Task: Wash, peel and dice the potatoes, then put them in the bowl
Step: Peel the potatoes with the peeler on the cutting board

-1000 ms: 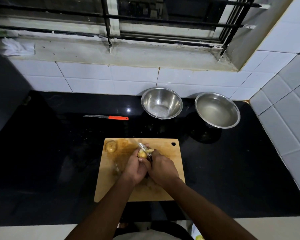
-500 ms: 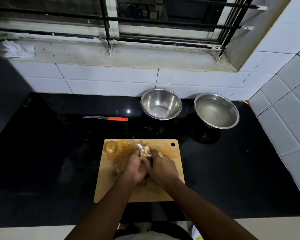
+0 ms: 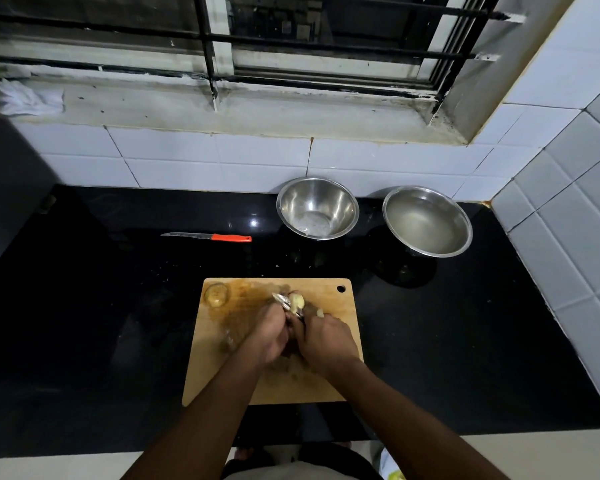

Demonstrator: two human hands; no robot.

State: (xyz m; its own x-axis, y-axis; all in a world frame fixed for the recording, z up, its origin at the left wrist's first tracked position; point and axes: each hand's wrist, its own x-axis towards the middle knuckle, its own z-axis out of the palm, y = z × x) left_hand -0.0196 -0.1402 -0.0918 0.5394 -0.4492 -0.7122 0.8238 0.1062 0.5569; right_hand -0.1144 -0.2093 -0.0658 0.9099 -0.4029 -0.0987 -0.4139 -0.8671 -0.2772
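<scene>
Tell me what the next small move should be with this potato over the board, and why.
Probably turn the potato a little in the left hand and run the peeler, gripped by the right hand, over the next strip. Pale flesh shows, but the fingers hide most of it, so some skin may remain.

1. No readable text, label, brand, number or sign is showing anywhere in the scene.
</scene>
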